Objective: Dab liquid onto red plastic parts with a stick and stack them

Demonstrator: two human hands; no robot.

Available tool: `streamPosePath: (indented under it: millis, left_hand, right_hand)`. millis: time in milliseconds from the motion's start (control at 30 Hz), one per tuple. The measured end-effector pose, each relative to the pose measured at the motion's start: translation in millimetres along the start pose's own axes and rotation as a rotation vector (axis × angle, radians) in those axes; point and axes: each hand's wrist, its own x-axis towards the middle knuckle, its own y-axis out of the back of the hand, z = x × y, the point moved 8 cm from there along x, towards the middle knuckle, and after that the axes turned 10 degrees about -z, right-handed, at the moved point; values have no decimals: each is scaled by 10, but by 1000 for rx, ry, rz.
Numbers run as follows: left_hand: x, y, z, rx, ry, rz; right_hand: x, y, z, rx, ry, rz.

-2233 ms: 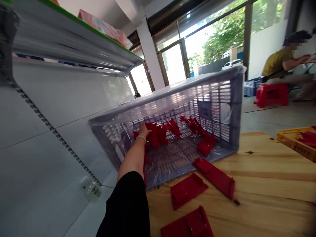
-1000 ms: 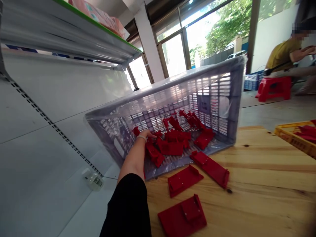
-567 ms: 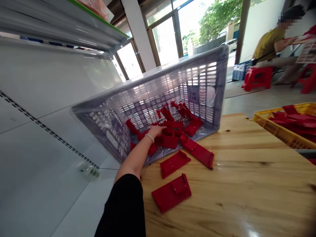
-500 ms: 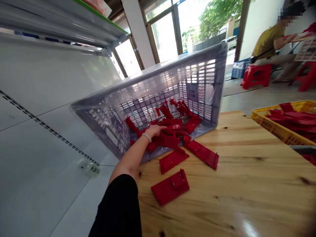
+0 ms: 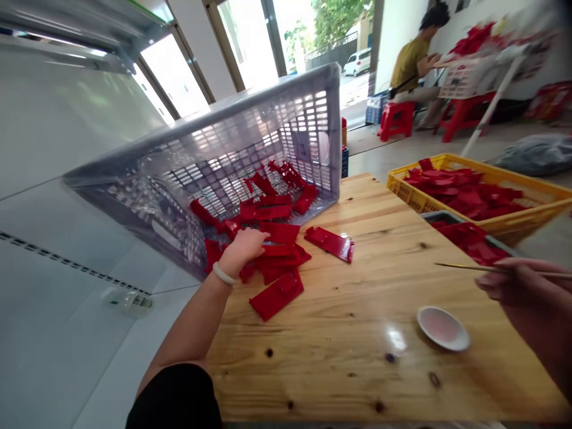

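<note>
My left hand (image 5: 243, 250), a pale band at its wrist, is closed over red plastic parts (image 5: 279, 253) at the mouth of the tipped grey crate (image 5: 263, 113). Its fingertips are partly hidden among the parts. Flat and rectangular, several of these have small raised tabs; more lie deeper in the crate. One flat part (image 5: 330, 243) rests apart on the wooden table (image 5: 330, 345). At the right edge, my right hand (image 5: 527, 286) grips a thin paintbrush (image 5: 469, 267), its tip pointing left. Below the brush sits a small white dish (image 5: 443, 328) with a pinkish film inside.
On the right stand a yellow crate (image 5: 545, 205) and a grey bin (image 5: 440, 215), both holding red parts. Farther back, a person (image 5: 409, 65) sits on a red stool (image 5: 397, 119). A white panel wall (image 5: 53, 333) borders the table's left side.
The view has swung right, bringing my right hand, the brush and the dish into sight. Red parts under my left hand have slid together toward the crate's front edge.
</note>
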Motion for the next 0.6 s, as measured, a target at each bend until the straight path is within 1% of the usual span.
streamPosePath:
  millis: [67,100,133,200,233,267,333,400,467,533,600]
  left_hand:
    - [116,1,443,-38,-90,58]
    - [210,-36,707,-62,-142,68]
    - [322,-97,979,-87,-190,68]
    - [556,-262,1487,-139,-261,65]
    - [656,-362,1703,-165,-284,62]
    - [730,-471,1891,-191,-306,51]
    - [776,-694,2169,-240,-346,18]
    - [670,-886,2322,-289,-398,-18]
    - [438,-1028,2361,-338,-456,-47]
    - [130,-1142,2310,-379,-497,-79]
    - [-191,-1245,2190,-406,-494,-108]
  right_hand:
    - [-50,-10,-28,194,-103,23]
    - [-78,-30,-78,248,-117,21]
    - [-104,-57,-150,255,-101,1]
    - [-158,-102,-279,235,-38,-60]
    - [-189,-113,-313,217,-14,-96]
    - [-222,-113,-322,193,-4,-132]
    - [-293,-62,-274,121,-22,-185]
    - [-368,44,-193,26,-50,-213]
    - [-436,169,-108,-64,-71,-217]
    - [-490,266,-33,-132,-81,-215]
    - [-523,296,37,-181,-88,-231]
